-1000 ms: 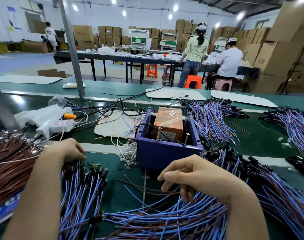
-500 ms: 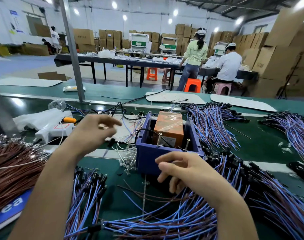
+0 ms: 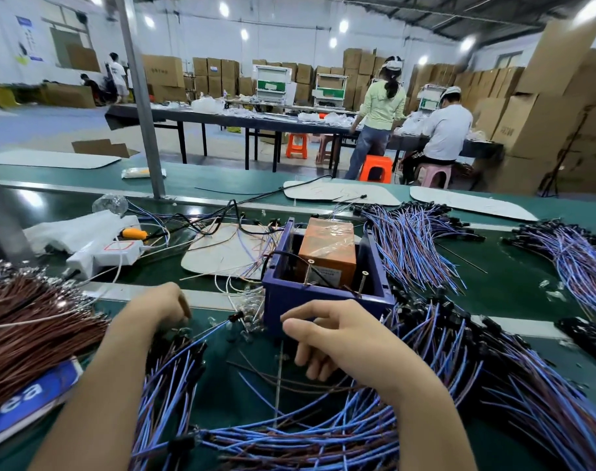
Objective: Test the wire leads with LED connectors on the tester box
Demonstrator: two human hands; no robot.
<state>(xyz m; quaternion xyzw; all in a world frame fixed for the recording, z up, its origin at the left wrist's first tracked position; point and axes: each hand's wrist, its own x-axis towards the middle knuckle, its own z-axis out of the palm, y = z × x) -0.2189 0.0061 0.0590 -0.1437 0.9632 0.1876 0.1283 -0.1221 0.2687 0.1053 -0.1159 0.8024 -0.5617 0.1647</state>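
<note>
Left hand curled, right hand — fingers loose

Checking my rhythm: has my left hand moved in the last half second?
Yes. The left hand dropped from level with the blue tester box's rim to the leads by its base.

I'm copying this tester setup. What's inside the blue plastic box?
Inside the blue plastic box: an orange block wrapped in clear tape, two metal screws by the near wall, a black cable. Its near wall hides the floor.

Tester box (mid-table) between wire piles.
</note>
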